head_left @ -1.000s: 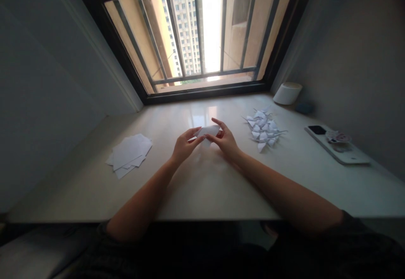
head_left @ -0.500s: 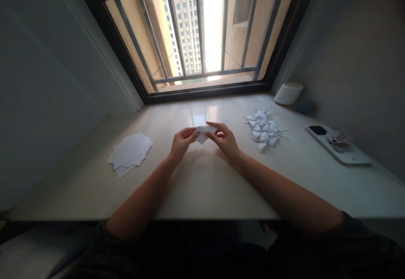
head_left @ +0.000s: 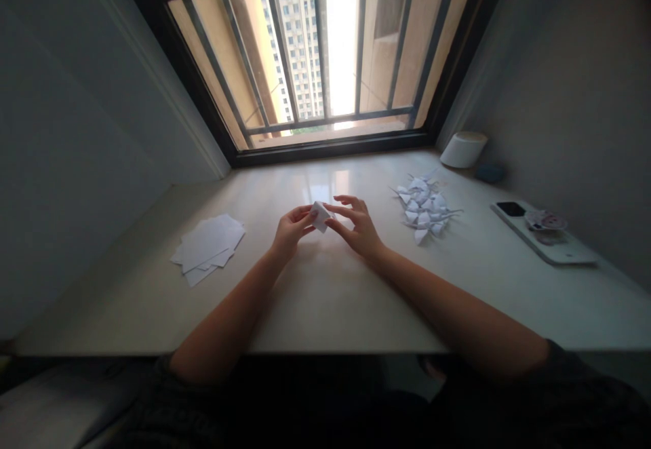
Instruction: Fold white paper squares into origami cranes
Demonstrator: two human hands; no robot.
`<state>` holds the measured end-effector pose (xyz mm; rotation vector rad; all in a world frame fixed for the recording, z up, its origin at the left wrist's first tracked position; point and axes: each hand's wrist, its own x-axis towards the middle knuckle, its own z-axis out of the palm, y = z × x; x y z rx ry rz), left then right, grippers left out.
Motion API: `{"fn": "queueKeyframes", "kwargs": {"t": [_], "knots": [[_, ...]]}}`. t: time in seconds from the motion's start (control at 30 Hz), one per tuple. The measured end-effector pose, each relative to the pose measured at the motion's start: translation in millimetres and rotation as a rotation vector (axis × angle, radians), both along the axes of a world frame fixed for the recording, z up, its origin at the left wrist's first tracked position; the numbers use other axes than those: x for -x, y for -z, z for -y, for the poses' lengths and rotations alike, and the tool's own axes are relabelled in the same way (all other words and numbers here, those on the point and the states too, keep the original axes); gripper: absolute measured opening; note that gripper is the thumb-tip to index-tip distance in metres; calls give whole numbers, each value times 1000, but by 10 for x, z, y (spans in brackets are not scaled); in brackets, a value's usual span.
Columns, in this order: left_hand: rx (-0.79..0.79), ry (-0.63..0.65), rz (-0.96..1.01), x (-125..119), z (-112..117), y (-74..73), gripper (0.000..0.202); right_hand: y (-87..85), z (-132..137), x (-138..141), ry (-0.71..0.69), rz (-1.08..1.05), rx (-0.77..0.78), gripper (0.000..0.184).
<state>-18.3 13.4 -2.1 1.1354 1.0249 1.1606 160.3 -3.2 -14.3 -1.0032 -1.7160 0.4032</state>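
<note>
Extending from dark sleeves (head_left: pixel 574 381) at the bottom of the view, 2 bare forearms (head_left: pixel 231 317) lie over the near edge of a pale, glossy worktop (head_left: pixel 325 313) and angle inward. On the left side of the worktop, well apart from the hands, lies a loose stack of white paper sheets (head_left: pixel 206 245), their corners fanned out unevenly. On the far right lies a white phone (head_left: pixel 567 254) with a dark block at its upper left corner and a small round attachment (head_left: pixel 546 220) on its back.

Between the hands, near the middle of the worktop, is a small folded white paper (head_left: pixel 320 218), held tilted with a corner pointing down. The left hand (head_left: pixel 289 232) has its grip closed on the paper's left side, thumb in front. The right hand (head_left: pixel 360 228) has its thumb and index finger at the paper's right side, the other fingers spread; whether this grip pinches the paper, I cannot tell.

To the right of the hands is a heap of folded paper pieces (head_left: pixel 422 208), some with thin points sticking out. Beyond it, by the right wall, stand a white container (head_left: pixel 464 150) and a small, blurred bluish object (head_left: pixel 491 173). Farthest off, a dark window frame (head_left: pixel 330 152) surrounds metal bars (head_left: pixel 360 42) and a tall building (head_left: pixel 298 49).
</note>
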Motion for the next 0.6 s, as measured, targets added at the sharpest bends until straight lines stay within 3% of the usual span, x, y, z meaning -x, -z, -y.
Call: {"fn": "queueKeyframes", "kwargs": {"t": [0.2, 0.4, 0.6], "knots": [[-22, 42, 4, -16, 24, -10, 47, 17, -4, 0, -33, 85, -25, 38], [-20, -8, -21, -8, -2, 33, 45, 18, -2, 4, -16, 110, -52, 38], [52, 5, 28, -6, -13, 28, 43, -7, 11, 8, -77, 88, -56, 52]]}}
